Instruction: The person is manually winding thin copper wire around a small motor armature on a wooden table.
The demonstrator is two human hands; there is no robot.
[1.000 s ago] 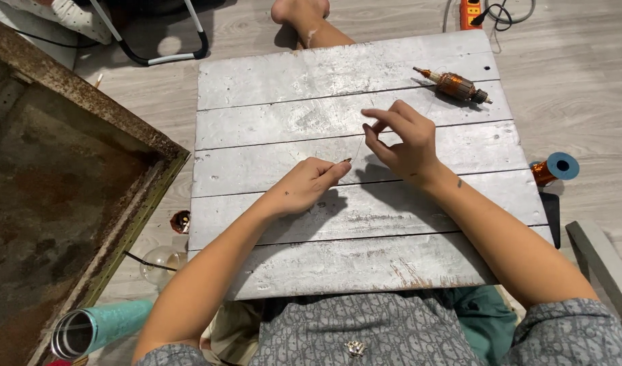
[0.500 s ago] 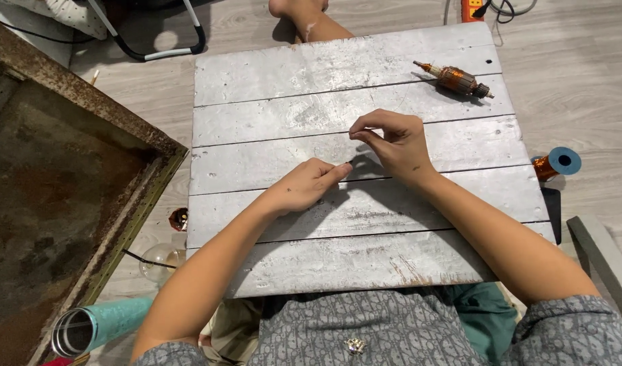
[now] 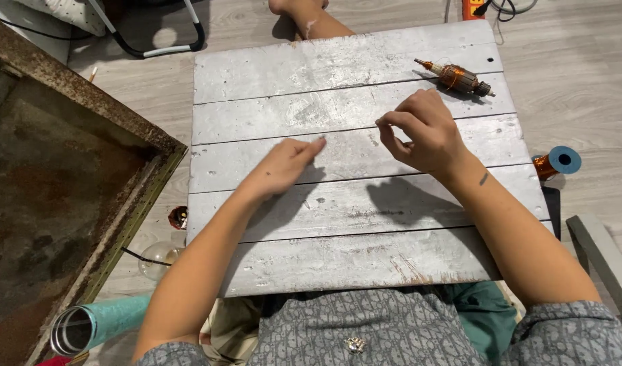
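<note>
Home workshop, floor level. I sit at a low tabletop [image 3: 338, 108] of grey painted planks on wood-look flooring. Motor armature [image 3: 457, 76] with copper windings lies on it, copper wire spool [image 3: 556, 163] beside, rusty metal frame [image 3: 87, 102] left, power strip [image 3: 472, 8] at top.

Table [image 3: 338, 102]: in front of the person, on the floor.
Motor part [image 3: 454, 76]: on the table's far right, just behind the right hand [image 3: 423, 132].
Left hand [image 3: 284, 166]: on the table's middle, left of the right hand.
Spool [image 3: 557, 163]: on the floor, right of the table.
Bin [image 3: 74, 88]: left of the table.
Rolled sheet [image 3: 97, 325]: near left, on the floor.
</note>
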